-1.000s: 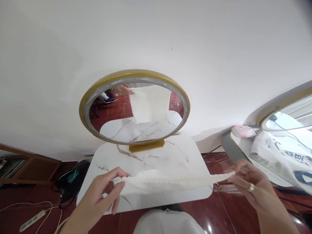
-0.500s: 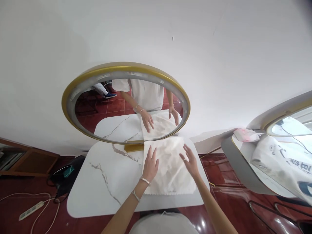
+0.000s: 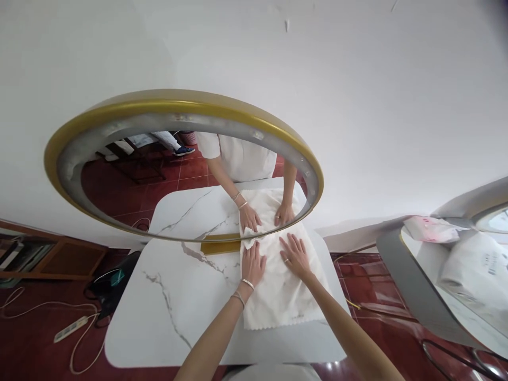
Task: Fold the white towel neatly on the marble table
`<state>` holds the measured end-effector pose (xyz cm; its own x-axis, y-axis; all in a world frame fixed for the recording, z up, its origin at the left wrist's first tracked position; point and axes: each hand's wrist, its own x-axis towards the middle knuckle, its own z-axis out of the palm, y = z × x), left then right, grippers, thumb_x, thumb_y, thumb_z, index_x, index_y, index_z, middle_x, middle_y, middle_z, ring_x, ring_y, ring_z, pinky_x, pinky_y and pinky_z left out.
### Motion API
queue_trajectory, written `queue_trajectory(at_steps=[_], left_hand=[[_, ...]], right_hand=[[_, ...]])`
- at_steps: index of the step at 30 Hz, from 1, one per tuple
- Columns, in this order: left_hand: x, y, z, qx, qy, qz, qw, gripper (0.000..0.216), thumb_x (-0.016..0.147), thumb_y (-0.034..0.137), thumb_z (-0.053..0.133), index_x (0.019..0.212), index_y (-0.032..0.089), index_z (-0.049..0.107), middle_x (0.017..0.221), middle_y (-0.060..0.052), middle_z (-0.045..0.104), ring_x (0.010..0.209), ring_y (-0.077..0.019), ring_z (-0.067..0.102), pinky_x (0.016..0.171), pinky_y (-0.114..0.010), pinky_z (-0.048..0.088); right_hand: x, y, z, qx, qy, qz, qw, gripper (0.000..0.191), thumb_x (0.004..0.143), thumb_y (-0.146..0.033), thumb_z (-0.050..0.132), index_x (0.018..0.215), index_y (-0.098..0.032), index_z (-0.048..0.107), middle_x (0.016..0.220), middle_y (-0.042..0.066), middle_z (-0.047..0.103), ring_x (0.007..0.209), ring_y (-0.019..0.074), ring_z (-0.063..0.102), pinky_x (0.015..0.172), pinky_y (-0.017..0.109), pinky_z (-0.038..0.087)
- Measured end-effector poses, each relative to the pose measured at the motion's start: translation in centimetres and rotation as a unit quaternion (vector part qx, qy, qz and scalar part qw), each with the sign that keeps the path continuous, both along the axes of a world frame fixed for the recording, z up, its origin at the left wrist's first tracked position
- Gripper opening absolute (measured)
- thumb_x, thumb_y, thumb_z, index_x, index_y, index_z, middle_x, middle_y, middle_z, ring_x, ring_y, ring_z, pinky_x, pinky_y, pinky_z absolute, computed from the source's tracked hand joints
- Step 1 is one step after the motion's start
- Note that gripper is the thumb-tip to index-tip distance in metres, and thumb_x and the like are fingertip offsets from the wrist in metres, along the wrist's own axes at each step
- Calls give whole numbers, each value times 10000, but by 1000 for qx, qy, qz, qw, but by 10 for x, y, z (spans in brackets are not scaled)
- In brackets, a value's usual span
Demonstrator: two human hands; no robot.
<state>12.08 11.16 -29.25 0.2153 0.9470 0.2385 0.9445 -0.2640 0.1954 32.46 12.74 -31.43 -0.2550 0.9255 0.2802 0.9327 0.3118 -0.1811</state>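
The room is softly bright. The white wall (image 3: 377, 106) looks a bit grey, with a faint shadow on its left, and the top right corner is dark. Shiny white spots sit on the red floor (image 3: 24, 349) near the bottom. The mirror (image 3: 182, 174) looks stretched sideways. Folds on the pale cloth (image 3: 278, 301) look faint. Writing on the white bundle (image 3: 472, 264) is fuzzy.

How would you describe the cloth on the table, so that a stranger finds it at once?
Start at the big central gold-rimmed mirror, then look down to the white table. On the table's right half lies the cloth, under the left hand and right hand. Its wavy near edge and creases set it apart from the smooth, veined table.
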Motion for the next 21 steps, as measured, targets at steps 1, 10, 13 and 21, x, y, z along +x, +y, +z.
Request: queue_trajectory(at_steps=[1,10,13,21], left_hand=[[5,0,-1,1,2,15,1000,520,932,355,386,1369,77,429,1383,-163,499,1268,-277,456,1073,-441,356],[35,5,-5,-11,5,-26,1000,523,926,321,381,1356,30,442,1345,-193,529,1267,-289,456,1079,-467,353],[43,7,-7,-17,-3,-33,999,525,933,339,374,1370,54,433,1310,-179,558,1254,-307,468,1065,-506,362],[61,38,10,-48,-20,61,997,635,922,366,422,1472,84,276,1500,-190,337,1382,-341,309,1108,-508,292]], right_hand=[[3,3,2,1,-10,9,1000,488,959,-341,377,1444,-286,375,1531,86,301,1417,267,244,1136,492,221],[39,1,1,11,-23,10,1000,459,968,-325,365,1423,-285,411,1525,83,314,1406,256,275,1133,482,228],[49,-3,0,13,-21,19,1000,462,968,-324,364,1425,-274,406,1525,91,310,1412,256,262,1131,488,237],[43,-1,5,9,-15,2,1000,444,966,-319,371,1400,-253,445,1507,104,337,1409,263,263,1131,496,240]])
